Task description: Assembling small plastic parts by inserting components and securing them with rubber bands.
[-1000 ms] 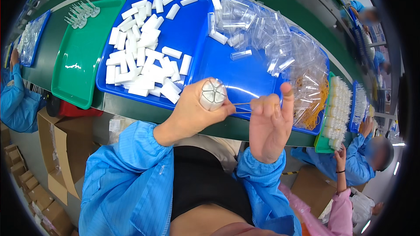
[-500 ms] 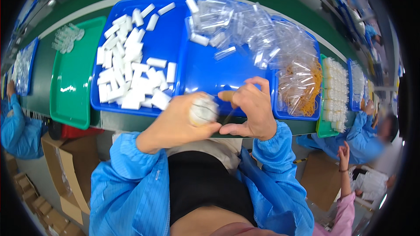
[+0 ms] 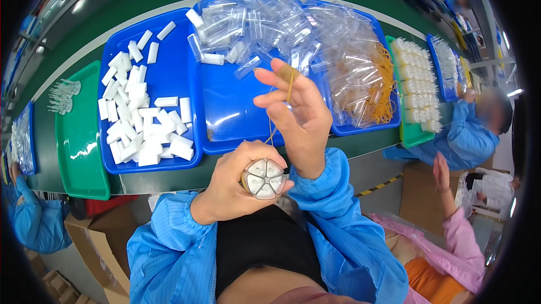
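A round bundle of several wedge-shaped white pieces in clear tubes [image 3: 264, 179] shows its end face upward. My left hand [image 3: 228, 183] is wrapped round it, in front of the blue trays. Just above and to the right, my right hand [image 3: 304, 129] has its fingers spread, with a yellow rubber band [image 3: 290, 88] hooked on them. The band stretches down toward the bundle; where it meets the bundle is hidden by my left hand. One finger of my right hand wears a tan wrap [image 3: 287, 73].
A blue tray [image 3: 174, 39] holds white blocks [image 3: 138, 112]. The middle blue tray [image 3: 225, 106] has clear tubes [image 3: 253, 22]; the right one has bagged yellow rubber bands [image 3: 383, 87]. Green trays [image 3: 84, 152] flank them. A co-worker in blue [image 3: 451, 135] sits at right; a pink sleeve [image 3: 459, 236] is nearby.
My right hand has risen and opened out, stretching the rubber band. The bundle has tipped so its end face shows, lower down. The view has shifted, moving the trays leftward.
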{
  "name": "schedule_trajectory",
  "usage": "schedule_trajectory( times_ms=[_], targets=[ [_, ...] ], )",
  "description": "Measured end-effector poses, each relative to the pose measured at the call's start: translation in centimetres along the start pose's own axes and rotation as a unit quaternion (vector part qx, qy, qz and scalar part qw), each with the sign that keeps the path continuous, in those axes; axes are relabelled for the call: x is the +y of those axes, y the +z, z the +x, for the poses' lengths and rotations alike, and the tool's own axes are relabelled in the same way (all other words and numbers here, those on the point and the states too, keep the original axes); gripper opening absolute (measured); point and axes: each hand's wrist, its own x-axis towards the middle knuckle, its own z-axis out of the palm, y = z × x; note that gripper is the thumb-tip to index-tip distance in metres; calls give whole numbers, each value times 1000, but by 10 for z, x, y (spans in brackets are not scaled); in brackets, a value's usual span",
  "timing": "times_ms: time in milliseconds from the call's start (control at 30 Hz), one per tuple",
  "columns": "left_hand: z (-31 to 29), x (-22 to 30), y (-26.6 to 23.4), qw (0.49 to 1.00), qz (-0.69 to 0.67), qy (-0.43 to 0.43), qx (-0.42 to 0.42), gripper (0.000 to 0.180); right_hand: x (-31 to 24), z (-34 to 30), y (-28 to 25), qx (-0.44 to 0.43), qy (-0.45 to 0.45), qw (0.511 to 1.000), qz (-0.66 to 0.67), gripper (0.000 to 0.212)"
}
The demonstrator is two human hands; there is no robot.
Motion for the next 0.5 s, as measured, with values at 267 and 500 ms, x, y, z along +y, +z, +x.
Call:
schedule_trajectory(
  times_ms=[267, 500],
  targets=[
    [7, 13, -18, 973, 122, -181, 71, 109, -11, -8, -16, -252, -117, 944, -178, 94],
    [2, 7, -16, 932, 314, -177, 34, 112, -6, -15, -5, -263, -117, 914, -286, 54]
  ],
)
